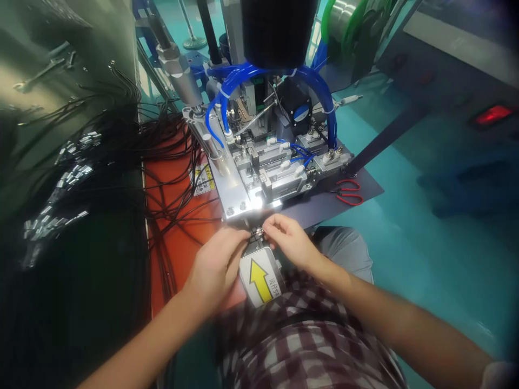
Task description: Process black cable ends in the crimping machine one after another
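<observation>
My left hand is closed, its thumb and fingers pinched together just in front of the machine. From its fingertips a short dark piece, seemingly the end of a thin black cable, reaches toward a small shiny metal piece. On the other side of that piece, my right hand is closed in a pinch at its edge. Fingers partly cover both small parts. Right below the fingertips sits a white plate with a yellow arrow. A bright light shines on the machine's front edge above them.
Black cables spread over the orange-red surface at left, with shiny-ended bundles further left. Red-handled pliers or snips lie on the dark base plate. Blue air hoses and a green-rimmed wire spool stand behind.
</observation>
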### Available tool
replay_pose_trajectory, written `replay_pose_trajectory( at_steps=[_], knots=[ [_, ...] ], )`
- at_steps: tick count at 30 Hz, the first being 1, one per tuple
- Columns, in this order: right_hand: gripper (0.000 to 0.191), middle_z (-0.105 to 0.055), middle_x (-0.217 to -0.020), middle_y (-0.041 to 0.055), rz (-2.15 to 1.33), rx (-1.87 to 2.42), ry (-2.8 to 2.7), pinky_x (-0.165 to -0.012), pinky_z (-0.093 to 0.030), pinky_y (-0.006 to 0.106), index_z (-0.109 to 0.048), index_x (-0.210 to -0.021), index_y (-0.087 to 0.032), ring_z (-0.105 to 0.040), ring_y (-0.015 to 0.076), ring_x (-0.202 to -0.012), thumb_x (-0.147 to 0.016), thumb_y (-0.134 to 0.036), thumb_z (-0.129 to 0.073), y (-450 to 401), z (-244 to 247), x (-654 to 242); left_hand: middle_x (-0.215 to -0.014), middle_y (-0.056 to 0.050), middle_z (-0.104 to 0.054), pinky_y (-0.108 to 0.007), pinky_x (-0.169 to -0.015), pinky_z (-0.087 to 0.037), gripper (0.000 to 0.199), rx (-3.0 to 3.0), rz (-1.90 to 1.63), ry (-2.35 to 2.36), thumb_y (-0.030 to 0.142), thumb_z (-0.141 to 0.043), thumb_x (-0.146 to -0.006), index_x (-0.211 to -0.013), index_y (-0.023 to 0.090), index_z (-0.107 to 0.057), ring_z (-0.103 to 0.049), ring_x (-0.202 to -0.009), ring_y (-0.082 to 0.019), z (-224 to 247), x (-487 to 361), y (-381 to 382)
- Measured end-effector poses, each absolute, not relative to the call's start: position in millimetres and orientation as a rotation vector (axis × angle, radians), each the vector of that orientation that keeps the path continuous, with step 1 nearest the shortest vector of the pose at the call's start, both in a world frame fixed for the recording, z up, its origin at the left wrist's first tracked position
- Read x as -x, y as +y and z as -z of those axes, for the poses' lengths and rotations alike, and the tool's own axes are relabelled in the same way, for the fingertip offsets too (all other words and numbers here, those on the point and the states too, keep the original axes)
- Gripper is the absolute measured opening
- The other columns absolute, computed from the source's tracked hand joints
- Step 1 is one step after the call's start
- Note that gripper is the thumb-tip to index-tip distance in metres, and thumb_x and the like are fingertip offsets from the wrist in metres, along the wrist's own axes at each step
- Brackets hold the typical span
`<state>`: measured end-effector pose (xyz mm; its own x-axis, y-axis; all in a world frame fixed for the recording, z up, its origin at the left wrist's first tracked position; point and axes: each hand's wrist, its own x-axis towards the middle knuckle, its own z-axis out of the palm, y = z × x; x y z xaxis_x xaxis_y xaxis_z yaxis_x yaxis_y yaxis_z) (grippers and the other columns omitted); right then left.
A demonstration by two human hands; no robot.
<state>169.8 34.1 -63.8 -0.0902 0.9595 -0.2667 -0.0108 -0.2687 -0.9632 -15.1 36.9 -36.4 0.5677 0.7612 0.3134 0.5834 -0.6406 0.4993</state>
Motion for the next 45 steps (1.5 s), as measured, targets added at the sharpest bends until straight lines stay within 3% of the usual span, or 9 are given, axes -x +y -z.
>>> replay_pose_trajectory(
  at_steps=[11, 20, 25, 31, 40, 45],
  knots=[
    [0.019, -0.049, -0.060, -0.0056, -1.468, 1.350, -1.127, -0.054, -0.037, 0.025, -0.051, -0.074, -0.019, -0.047, 0.0107, -0.052, -0.084, -0.035, -0.056, 33.2, 66.3, -168.6, -0.087, -0.013, -0.065, -0.032, -0.067, -0.055, 0.028, -2.788, -0.683, 1.102, 0.008, -0.037, -0.093, -0.098, 0.007, -0.065, -0.062, -0.080, -0.022, 34.9, 13.3, 33.9],
    [0.020, -0.050, -0.059, -0.0056, -1.450, 1.379, -1.122, -0.058, -0.039, 0.027, -0.048, -0.073, -0.020, -0.051, 0.0119, -0.054, -0.086, -0.034, -0.054, 30.8, 66.4, -166.3, -0.087, -0.011, -0.062, -0.030, -0.067, -0.052, 0.027, -2.738, -0.715, 1.098, 0.006, -0.039, -0.092, -0.101, 0.008, -0.065, -0.059, -0.080, -0.020, 37.8, 15.8, 34.6],
    [0.020, -0.053, -0.057, -0.0048, -1.465, 1.392, -1.140, -0.059, -0.038, 0.028, -0.048, -0.071, -0.020, -0.050, 0.0124, -0.053, -0.086, -0.033, -0.053, 31.6, 63.6, -166.3, -0.077, -0.006, -0.053, -0.030, -0.061, -0.047, 0.027, -2.707, -0.716, 1.134, 0.008, -0.044, -0.092, -0.106, 0.014, -0.067, -0.052, -0.073, -0.019, 39.6, 27.8, 33.0],
    [0.020, -0.053, -0.056, -0.0050, -1.486, 1.374, -1.145, -0.060, -0.038, 0.028, -0.049, -0.070, -0.020, -0.050, 0.0128, -0.055, -0.084, -0.034, -0.053, 33.8, 62.8, -167.7, -0.091, -0.008, -0.060, -0.033, -0.077, -0.049, 0.018, -2.636, -0.724, 1.132, 0.008, -0.048, -0.091, -0.104, 0.013, -0.060, -0.055, -0.085, -0.019, 39.8, 46.3, 31.9],
    [0.021, -0.053, -0.055, -0.0053, -1.521, 1.380, -1.129, -0.061, -0.038, 0.028, -0.049, -0.071, -0.020, -0.049, 0.0122, -0.055, -0.084, -0.035, -0.054, 33.9, 59.9, -168.8, -0.085, -0.008, -0.062, -0.025, -0.059, -0.048, 0.033, -2.833, -0.429, 1.089, 0.011, -0.031, -0.094, -0.099, 0.013, -0.064, -0.060, -0.070, -0.017, 28.4, 52.2, 36.4],
    [0.021, -0.053, -0.055, -0.0049, -1.535, 1.384, -1.117, -0.059, -0.038, 0.027, -0.049, -0.071, -0.020, -0.048, 0.0121, -0.054, -0.084, -0.034, -0.054, 33.9, 59.7, -168.6, -0.089, -0.004, -0.059, -0.021, -0.066, -0.050, 0.028, -2.549, -0.431, 1.115, 0.016, -0.037, -0.095, -0.099, 0.018, -0.065, -0.060, -0.075, -0.012, 23.7, 54.1, 40.1]
  ],
)
